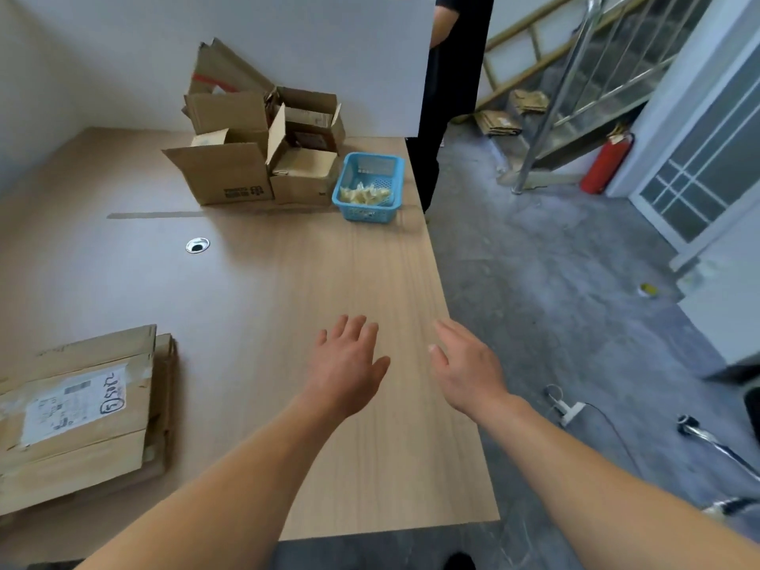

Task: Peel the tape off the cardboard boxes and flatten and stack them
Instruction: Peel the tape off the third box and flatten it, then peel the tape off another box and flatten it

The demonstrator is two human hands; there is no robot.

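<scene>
Now both hands hover over the lower middle of the wooden desk (288,281), fingers spread and straight, holding nothing: the left hand (349,364) above the desktop, the right hand (464,368) near the desk's right edge. A stack of flattened cardboard boxes (82,438) lies at the lower left, a white label (74,401) on top. Several opened, unflattened cardboard boxes (246,166) stand clustered at the upper middle against a white board (329,55). Just beside them on the right sits a blue basket (370,213) with crumpled tape pieces (364,195) inside
</scene>
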